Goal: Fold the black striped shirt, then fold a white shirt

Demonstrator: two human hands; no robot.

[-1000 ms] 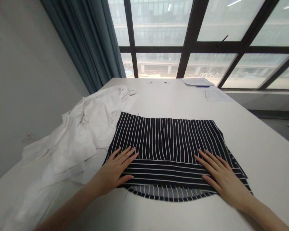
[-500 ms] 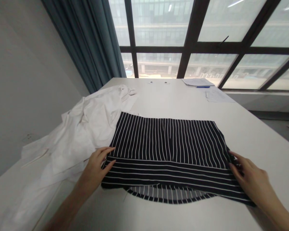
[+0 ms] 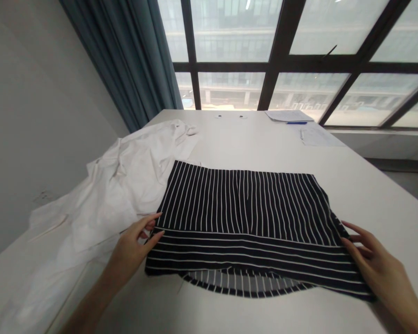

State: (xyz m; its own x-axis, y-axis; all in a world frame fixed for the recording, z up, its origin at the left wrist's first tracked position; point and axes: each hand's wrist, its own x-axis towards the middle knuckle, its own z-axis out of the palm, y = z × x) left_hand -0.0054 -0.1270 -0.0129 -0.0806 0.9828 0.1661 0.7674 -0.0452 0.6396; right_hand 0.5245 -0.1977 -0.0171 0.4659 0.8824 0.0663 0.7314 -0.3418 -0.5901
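Striped cloth [image 3: 209, 199]: lying between both grips on the counter [image 3: 251, 144], seemingly mostly spread out already.
Curved edge [image 3: 257, 293]: bowing out below the band [image 3: 251, 250], between the grips; the layers are seemingly not yet lining up there.
Left grip [image 3: 129, 246]: touching the near side edge; whether it is pinching, I cannot tell.
Right grip [image 3: 379, 264]: touching the opposite edge, likewise unclear.
Look: black, showing white stripes running lengthwise beyond the grips, crosswise along the band.

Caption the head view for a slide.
Left hand and right hand at opposite edges of a striped cloth on a white table.
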